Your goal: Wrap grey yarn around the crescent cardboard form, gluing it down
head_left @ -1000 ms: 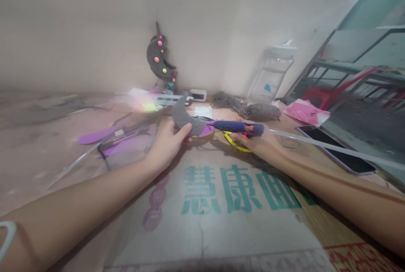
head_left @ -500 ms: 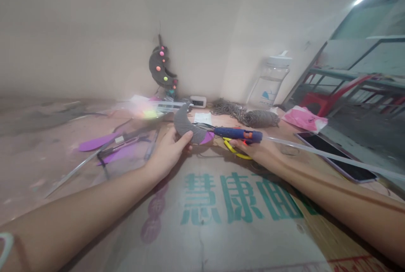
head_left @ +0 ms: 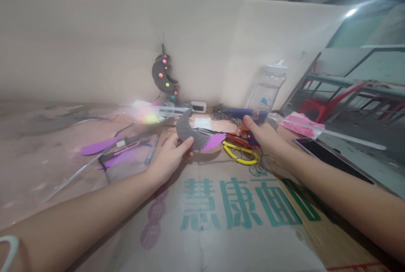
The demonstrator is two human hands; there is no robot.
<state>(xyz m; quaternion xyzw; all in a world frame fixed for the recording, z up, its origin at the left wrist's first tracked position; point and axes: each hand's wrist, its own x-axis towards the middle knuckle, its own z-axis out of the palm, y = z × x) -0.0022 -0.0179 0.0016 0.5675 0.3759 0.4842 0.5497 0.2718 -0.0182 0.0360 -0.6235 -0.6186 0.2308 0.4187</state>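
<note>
Between the thumb and fingers of my left hand is a crescent, mostly wrapped in grey yarn, with a bare purple tip pointing right. My right hand grips a blue hot glue gun with an orange trigger. Its nozzle points left, apart from the crescent, and a long clear glue stick sticks out of its back. Below the gun lie pliers with yellow handles and a red-handled tool.
A finished-looking grey crescent with coloured pompoms hangs on the wall. Behind stand a water bottle and a small digital display. Purple pieces lie left; a pink packet and a phone lie right. Printed sacking covers the front.
My right hand has lifted the glue gun up and back, away from the crescent's purple end. The crescent stays in my left hand, turned slightly, with more purple showing.
</note>
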